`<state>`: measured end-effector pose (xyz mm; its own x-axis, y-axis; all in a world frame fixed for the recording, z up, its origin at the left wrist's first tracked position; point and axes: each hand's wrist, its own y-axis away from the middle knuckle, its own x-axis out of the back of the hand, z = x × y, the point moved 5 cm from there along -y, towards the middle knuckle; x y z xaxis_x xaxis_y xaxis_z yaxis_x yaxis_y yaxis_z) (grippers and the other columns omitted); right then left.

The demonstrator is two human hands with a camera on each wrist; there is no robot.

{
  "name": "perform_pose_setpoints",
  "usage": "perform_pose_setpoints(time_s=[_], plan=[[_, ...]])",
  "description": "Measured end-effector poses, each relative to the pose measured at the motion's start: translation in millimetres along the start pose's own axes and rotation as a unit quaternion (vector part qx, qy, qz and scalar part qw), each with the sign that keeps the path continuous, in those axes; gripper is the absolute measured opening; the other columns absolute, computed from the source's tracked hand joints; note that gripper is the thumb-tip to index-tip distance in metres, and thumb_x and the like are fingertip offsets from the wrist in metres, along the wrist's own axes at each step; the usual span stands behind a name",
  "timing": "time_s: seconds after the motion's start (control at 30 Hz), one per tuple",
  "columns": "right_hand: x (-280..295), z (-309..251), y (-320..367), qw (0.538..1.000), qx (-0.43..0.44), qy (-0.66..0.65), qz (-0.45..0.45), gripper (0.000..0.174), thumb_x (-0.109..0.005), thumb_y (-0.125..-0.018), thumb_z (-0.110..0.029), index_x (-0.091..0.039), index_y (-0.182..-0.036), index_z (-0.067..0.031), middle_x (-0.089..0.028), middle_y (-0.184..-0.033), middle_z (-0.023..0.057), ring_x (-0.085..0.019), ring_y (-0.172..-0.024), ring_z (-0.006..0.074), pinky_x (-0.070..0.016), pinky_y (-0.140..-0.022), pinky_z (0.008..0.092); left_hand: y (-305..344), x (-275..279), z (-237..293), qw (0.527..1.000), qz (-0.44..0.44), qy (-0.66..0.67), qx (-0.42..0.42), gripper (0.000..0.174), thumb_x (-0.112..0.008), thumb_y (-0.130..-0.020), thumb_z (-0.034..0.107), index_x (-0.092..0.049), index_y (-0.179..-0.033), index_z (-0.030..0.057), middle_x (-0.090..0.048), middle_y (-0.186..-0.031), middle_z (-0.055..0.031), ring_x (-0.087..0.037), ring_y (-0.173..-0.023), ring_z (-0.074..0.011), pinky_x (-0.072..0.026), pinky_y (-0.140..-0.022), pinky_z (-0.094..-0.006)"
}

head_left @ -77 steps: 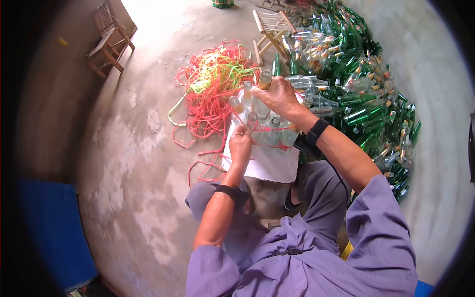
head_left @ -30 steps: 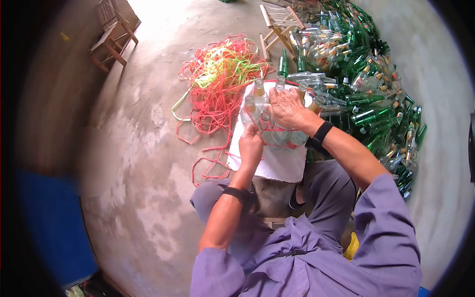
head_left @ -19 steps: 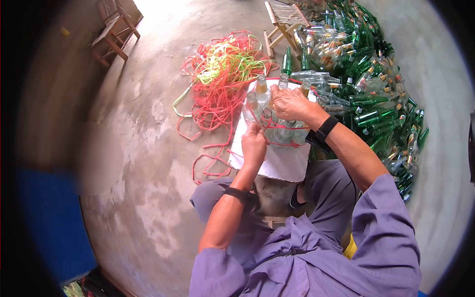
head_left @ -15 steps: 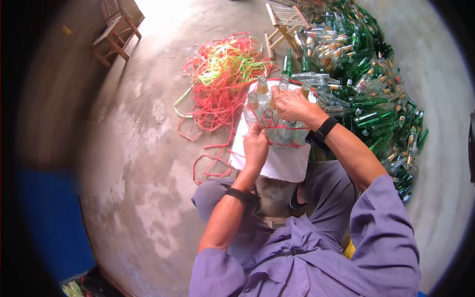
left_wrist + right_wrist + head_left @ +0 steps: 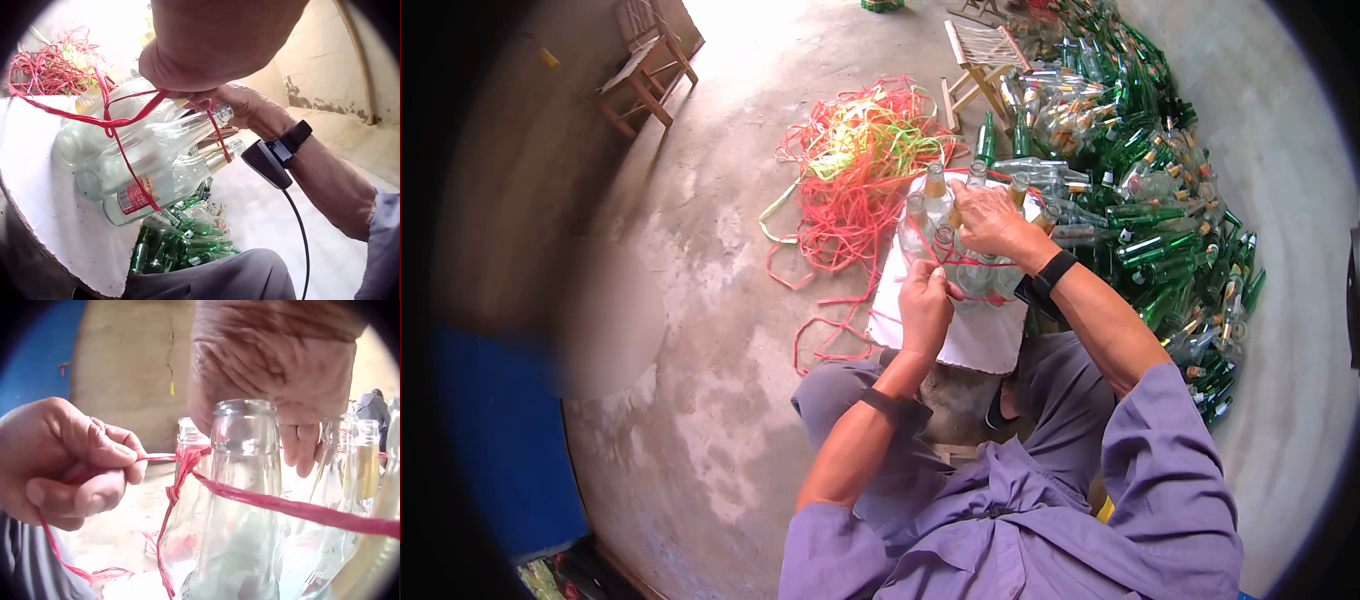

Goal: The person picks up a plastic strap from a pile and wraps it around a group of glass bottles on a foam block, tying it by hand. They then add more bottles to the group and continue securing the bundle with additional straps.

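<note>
Several clear glass bottles (image 5: 977, 275) stand bunched on a white board (image 5: 975, 345), with red plastic twine (image 5: 294, 503) looped around them. At the bundle's near left side, my left hand (image 5: 927, 305) pinches the twine between thumb and fingers. A knotted part of the twine (image 5: 181, 469) sits beside a bottle neck (image 5: 244, 434), and a loose tail hangs below the left hand. My right hand (image 5: 1000, 222) is over the bundle with its fingers (image 5: 303, 447) down among the necks. I cannot tell whether they grip a neck.
A tangled heap of red and yellow-green twine (image 5: 855, 180) lies on the floor beyond the board. Green and clear bottles (image 5: 1140, 210) are piled along the right wall. A folding stool (image 5: 985, 60) stands behind; a wooden chair (image 5: 645, 75) is at the far left.
My right hand has moved from a far bottle neck to the middle of the bundle. My left hand has turned and dropped slightly, still pinching the twine.
</note>
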<state>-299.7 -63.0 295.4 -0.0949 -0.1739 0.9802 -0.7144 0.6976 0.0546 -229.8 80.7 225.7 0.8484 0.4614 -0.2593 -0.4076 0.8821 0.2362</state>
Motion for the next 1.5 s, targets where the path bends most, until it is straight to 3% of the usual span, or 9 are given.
perform_pose_setpoints(time_s=[0.3, 0.53, 0.6, 0.63, 0.77, 0.93, 1.23, 1.43, 1.5], plan=[[41.7, -12.6, 44.1, 0.959, 0.067, -0.059, 0.268, 0.042, -0.061, -0.072, -0.007, -0.061, -0.112, 0.0031, -0.066, -0.103, 0.0232, -0.063, -0.100, 0.0380, -0.0479, -0.092, 0.0429, 13.3, -13.0, 0.8, 1.000, -0.022, 0.003, -0.015, 0.009, -0.044, -0.098, 0.011, -0.047, -0.101, 0.0032, -0.064, -0.070, -0.0113, -0.042, -0.043, -0.0072, -0.0361, -0.042, -0.0232], [12.7, -37.4, 94.8, 0.968, -0.060, -0.204, 0.129, 0.022, -0.061, -0.079, -0.020, -0.070, -0.083, -0.0012, -0.067, -0.071, 0.0191, -0.066, -0.071, 0.0359, -0.0523, -0.074, 0.0444, 29.7, -15.2, -4.4, 0.998, -0.038, -0.052, -0.024, 0.015, -0.042, -0.099, 0.011, -0.050, -0.107, 0.0005, -0.060, -0.071, -0.0061, -0.046, -0.047, -0.0077, -0.0375, -0.043, -0.0238], [-4.8, -35.9, 88.1, 0.958, -0.041, -0.270, 0.089, 0.025, -0.058, -0.087, -0.018, -0.069, -0.077, 0.0021, -0.065, -0.062, 0.0144, -0.064, -0.054, 0.0225, -0.0503, -0.054, 0.0366, 33.4, -20.5, -1.5, 0.986, -0.052, -0.115, -0.112, 0.021, -0.042, -0.100, 0.013, -0.050, -0.113, 0.0000, -0.057, -0.071, -0.0029, -0.048, -0.048, -0.0075, -0.0376, -0.044, -0.0237], [-13.3, -31.1, 86.8, 0.909, -0.155, -0.384, -0.050, 0.027, -0.060, -0.079, -0.022, -0.070, -0.079, 0.0029, -0.067, -0.070, 0.0191, -0.067, -0.061, 0.0248, -0.0539, -0.064, 0.0375, 41.2, -25.0, 1.7, 0.987, -0.066, -0.093, -0.110, 0.023, -0.043, -0.100, 0.015, -0.052, -0.115, 0.0002, -0.059, -0.072, -0.0037, -0.050, -0.050, -0.0074, -0.0390, -0.044, -0.0232], [-42.4, -22.1, 81.2, 0.854, -0.104, -0.510, 0.005, 0.023, -0.061, -0.079, -0.017, -0.070, -0.080, 0.0039, -0.067, -0.067, 0.0152, -0.064, -0.060, 0.0154, -0.0527, -0.058, 0.0341, 60.4, -29.8, 7.6, 0.988, -0.099, -0.115, 0.019, 0.009, -0.044, -0.099, 0.008, -0.051, -0.098, 0.0023, -0.063, -0.069, -0.0059, -0.059, -0.059, -0.0104, -0.0475, -0.057, -0.0272], [-59.8, -23.0, 88.2, 0.738, -0.195, -0.642, 0.075, 0.015, -0.059, -0.087, -0.010, -0.062, -0.078, 0.0019, -0.064, -0.068, 0.0072, -0.058, -0.052, 0.0105, -0.0459, -0.043, 0.0244, 50.4, -20.4, -18.7, 0.990, -0.115, -0.077, 0.001, 0.021, -0.049, -0.099, 0.017, -0.060, -0.099, -0.0004, -0.064, -0.070, -0.0064, -0.057, -0.058, -0.0094, -0.0459, -0.053, -0.0239], [-68.6, -9.8, 97.6, 0.767, -0.193, -0.598, 0.130, 0.022, -0.058, -0.084, -0.013, -0.063, -0.069, 0.0021, -0.057, -0.056, 0.0020, -0.049, -0.051, 0.0064, -0.0425, -0.046, 0.0277, 44.2, -11.9, 9.8, 0.979, -0.163, -0.106, 0.066, 0.026, -0.059, -0.096, 0.021, -0.065, -0.083, -0.0007, -0.063, -0.066, -0.0022, -0.056, -0.059, -0.0080, -0.0448, -0.055, -0.0234], [-61.9, -9.4, 107.4, 0.691, -0.240, -0.672, 0.115, 0.024, -0.059, -0.085, -0.015, -0.061, -0.067, 0.0007, -0.056, -0.056, 0.0008, -0.049, -0.051, 0.0063, -0.0429, -0.047, 0.0273, 42.2, -18.0, 13.5, 0.970, -0.148, -0.190, -0.034, 0.017, -0.063, -0.092, 0.018, -0.067, -0.088, 0.0017, -0.059, -0.064, 0.0027, -0.054, -0.059, -0.0068, -0.0420, -0.055, -0.0224], [-57.8, -4.7, 108.4, 0.724, -0.237, -0.638, 0.110, 0.024, -0.059, -0.085, -0.015, -0.061, -0.067, 0.0014, -0.056, -0.056, 0.0022, -0.050, -0.052, 0.0072, -0.0439, -0.048, 0.0289, 30.7, -6.4, 21.3, 0.937, -0.039, -0.310, -0.155, 0.014, -0.065, -0.090, 0.014, -0.066, -0.094, 0.0011, -0.062, -0.075, -0.0002, -0.055, -0.065, -0.0074, -0.0444, -0.059, -0.0227]])
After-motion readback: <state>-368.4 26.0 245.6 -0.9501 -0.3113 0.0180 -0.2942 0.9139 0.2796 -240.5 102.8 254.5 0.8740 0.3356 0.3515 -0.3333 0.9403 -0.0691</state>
